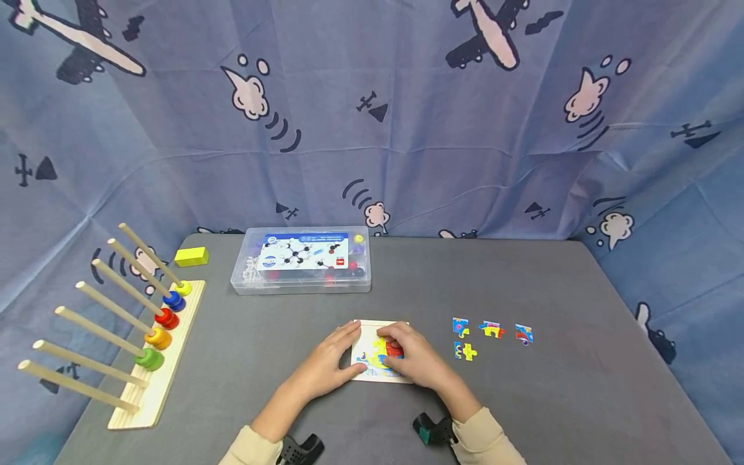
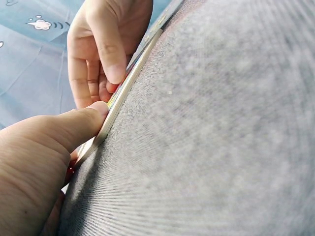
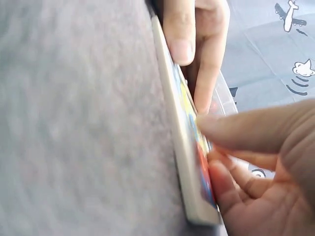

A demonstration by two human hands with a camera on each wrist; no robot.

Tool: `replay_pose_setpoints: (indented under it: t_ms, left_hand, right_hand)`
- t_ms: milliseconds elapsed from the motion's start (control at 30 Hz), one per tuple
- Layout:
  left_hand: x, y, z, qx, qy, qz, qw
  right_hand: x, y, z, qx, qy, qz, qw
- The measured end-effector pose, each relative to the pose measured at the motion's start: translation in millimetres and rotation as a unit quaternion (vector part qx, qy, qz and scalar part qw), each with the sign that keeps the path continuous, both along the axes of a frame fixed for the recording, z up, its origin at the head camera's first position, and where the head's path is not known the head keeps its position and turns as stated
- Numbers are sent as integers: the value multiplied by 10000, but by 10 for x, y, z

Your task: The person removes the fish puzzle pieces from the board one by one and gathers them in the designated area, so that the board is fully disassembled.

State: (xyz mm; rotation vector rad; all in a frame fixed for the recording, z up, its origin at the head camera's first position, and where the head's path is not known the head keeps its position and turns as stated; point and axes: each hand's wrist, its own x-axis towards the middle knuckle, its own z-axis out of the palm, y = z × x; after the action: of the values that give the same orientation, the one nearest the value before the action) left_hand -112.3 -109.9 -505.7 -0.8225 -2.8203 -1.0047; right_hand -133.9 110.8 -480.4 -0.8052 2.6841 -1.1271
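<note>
A small wooden puzzle board [image 1: 372, 376] with a colourful picture in its pale frame lies on the table. My left hand [image 1: 327, 361] holds it at the left side, the thumb on its face and the fingers along the edge. Over the right part of the board, my right hand [image 1: 415, 357] pinches at a red and yellow jigsaw piece [image 1: 394, 351], thumb and fingers around it. The fingers partly hide this piece. In the right wrist view the board [image 3: 172, 108] is seen edge-on, with both thumbs at its picture face.
Several loose jigsaw pieces [image 1: 491, 329] lie right of the board. Behind it stands a clear plastic case [image 1: 302, 281] of molecular model parts. At left are a wooden peg rack [image 1: 148, 400] with coloured rings and a yellow block [image 1: 192, 257]. A patterned curtain [image 1: 325, 174] hangs behind.
</note>
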Motion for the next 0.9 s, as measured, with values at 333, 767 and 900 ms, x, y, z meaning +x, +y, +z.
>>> replay_pose_setpoints:
  t_ms: [333,767,900]
  left_hand:
    - [3,4,4,62,0,2,10000]
    - [0,7,4,33,97,-5,9999]
    - [0,8,1,55,124,-12,9999]
  right_hand:
    - [28,-56,0,273,-91,-394,9988]
    - [19,-59,12,203,-388,-446,9980]
    - [16,-52,5,178,-398,-418,9982]
